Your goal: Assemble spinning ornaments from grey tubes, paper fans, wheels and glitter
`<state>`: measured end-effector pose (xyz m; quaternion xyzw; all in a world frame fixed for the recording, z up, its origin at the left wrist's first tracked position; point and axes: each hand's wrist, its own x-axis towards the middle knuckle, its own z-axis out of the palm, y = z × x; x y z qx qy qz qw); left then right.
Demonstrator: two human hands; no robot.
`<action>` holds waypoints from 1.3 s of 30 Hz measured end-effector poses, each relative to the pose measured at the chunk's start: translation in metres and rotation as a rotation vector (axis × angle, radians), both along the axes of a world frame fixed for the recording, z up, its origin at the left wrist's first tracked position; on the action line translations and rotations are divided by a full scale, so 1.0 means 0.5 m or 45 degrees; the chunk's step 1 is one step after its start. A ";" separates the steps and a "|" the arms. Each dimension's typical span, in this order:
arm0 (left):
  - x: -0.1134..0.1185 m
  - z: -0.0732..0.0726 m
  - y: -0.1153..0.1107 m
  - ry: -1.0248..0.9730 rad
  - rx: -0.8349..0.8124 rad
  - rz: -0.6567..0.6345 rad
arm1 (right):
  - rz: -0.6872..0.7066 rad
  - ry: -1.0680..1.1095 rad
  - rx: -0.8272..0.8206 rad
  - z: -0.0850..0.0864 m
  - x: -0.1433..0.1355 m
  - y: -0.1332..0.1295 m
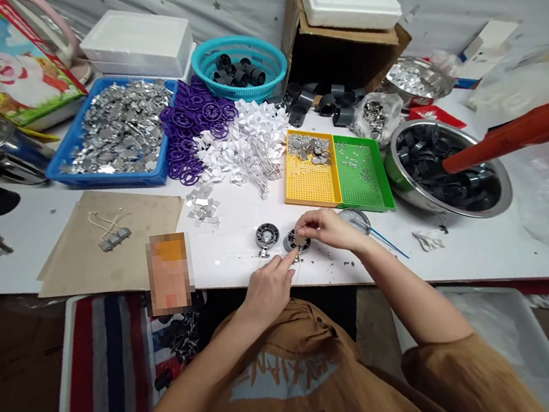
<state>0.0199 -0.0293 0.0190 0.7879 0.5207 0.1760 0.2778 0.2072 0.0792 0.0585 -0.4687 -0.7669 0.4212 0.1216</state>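
Near the table's front edge, a round dark-grey part [290,242] with a small fitting and a thin pale cord lies between my hands. My left hand [270,287] reaches in from the near side, its index finger on the part's near rim and its thumb close to the fitting. Over the part, my right hand [329,229] pinches thumb and fingers together above a small flat greyish piece [300,240]; what is between the fingertips is hidden. A second, similar round part [266,234] with a fitting sits just to the left.
A yellow tray [309,189] and green tray [365,192] of small metal pieces stand behind. Further out are a steel bowl [495,204], blue tray [117,179], purple rings [194,112], white pieces [241,137] and teal basket [274,77]. An orange-red bar [518,132] juts over the bowl.
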 end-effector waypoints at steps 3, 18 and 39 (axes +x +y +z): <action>-0.001 0.001 -0.001 0.006 -0.024 -0.007 | -0.008 -0.002 -0.002 0.000 0.000 0.001; -0.008 -0.002 0.004 -0.287 -0.170 0.065 | -0.136 0.016 0.058 -0.050 0.016 0.010; -0.043 0.027 0.032 -0.868 -0.112 0.348 | -0.075 0.250 0.107 0.021 -0.063 -0.056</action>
